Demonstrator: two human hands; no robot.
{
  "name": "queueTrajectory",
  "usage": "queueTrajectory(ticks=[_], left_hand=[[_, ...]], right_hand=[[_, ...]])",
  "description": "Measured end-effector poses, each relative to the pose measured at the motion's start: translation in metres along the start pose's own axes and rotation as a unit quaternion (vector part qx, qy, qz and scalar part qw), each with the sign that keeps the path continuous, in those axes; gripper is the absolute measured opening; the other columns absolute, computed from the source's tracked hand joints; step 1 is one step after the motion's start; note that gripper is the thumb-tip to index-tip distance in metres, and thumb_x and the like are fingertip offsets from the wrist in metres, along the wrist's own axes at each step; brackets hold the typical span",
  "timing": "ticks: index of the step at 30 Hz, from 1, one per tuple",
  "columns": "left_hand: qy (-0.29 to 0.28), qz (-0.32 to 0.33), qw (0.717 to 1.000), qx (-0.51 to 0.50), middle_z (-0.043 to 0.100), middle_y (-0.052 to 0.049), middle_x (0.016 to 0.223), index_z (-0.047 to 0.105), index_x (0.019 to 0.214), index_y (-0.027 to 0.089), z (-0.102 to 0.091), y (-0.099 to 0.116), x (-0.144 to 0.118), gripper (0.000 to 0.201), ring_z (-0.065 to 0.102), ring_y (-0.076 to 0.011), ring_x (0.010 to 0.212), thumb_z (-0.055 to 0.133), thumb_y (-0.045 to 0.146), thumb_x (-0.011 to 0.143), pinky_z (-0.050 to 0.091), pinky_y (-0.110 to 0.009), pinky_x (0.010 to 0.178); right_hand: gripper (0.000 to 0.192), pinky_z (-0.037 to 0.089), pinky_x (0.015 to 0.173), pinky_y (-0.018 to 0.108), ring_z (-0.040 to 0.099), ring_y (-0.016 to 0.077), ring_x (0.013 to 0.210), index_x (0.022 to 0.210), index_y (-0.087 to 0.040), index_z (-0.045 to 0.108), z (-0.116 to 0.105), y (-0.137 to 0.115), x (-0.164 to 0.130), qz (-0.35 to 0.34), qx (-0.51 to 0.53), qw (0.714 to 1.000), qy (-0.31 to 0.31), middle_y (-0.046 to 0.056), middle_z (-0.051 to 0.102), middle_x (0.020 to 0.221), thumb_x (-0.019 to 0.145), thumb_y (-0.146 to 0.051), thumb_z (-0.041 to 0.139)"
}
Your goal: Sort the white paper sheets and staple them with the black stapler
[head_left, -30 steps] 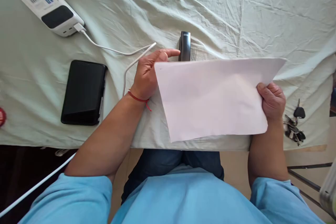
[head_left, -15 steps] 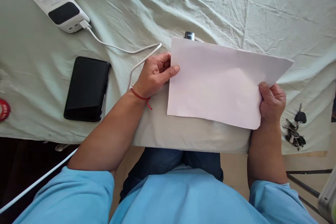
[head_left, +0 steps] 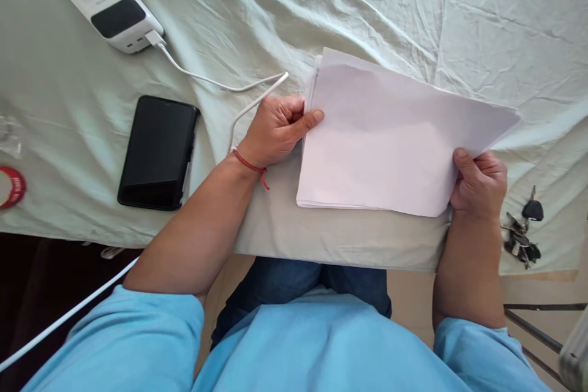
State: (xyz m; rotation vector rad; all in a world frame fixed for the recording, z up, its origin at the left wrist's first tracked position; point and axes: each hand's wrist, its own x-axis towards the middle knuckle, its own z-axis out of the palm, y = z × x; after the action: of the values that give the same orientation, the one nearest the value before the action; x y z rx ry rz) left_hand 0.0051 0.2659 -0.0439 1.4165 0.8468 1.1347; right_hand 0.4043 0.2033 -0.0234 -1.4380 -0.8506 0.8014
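Wrinkled pale-green cloth [head_left: 376, 6] covers the table. Both hands pinch a thin stack of white paper [head_left: 390, 141] lying on it: the left hand [head_left: 275, 131] grips its left edge, thumb on top, and the right hand [head_left: 478, 180] grips its lower right corner. The sheets look gathered but not yet squared. A black phone [head_left: 158, 150] lies left of the left grip, keys [head_left: 521, 233] right of the right one.

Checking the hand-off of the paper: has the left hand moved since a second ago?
Yes. The left hand drew back from beyond the white cable toward the person and now grips the paper edge.
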Motion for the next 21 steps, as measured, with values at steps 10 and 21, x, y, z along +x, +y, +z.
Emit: queueTrajectory(ticks=[10, 21], left_hand=[[0.000, -0.015, 0.999, 0.043, 0.054, 0.003, 0.063, 0.063, 0.075, 0.022, -0.0015, 0.0027, 0.0016, 0.056, 0.043, -0.0113, 0.057, 0.095, 0.061, 0.101, 0.031, -0.031, 0.052], [-0.046, -0.017, 0.997, 0.063, 0.055, 0.004, 0.065, 0.065, 0.074, 0.022, 0.0020, 0.0084, 0.0041, 0.042, 0.043, -0.0101, 0.058, 0.097, 0.044, 0.091, 0.032, -0.028, 0.053]], right_hand=[[0.038, 0.068, 0.112, 0.037, 0.080, 0.0185, 0.101, 0.092, -0.022, 0.088, 0.0053, 0.0063, 0.0048, -0.035, 0.026, 0.998, 0.055, 0.000, 0.087, 0.089, 0.066, -0.042, 0.108], [0.030, 0.064, 0.125, 0.038, 0.082, 0.0191, 0.107, 0.087, -0.023, 0.083, 0.0071, 0.0082, 0.0094, -0.078, 0.028, 0.994, 0.075, -0.001, 0.084, 0.090, 0.072, -0.043, 0.100]])
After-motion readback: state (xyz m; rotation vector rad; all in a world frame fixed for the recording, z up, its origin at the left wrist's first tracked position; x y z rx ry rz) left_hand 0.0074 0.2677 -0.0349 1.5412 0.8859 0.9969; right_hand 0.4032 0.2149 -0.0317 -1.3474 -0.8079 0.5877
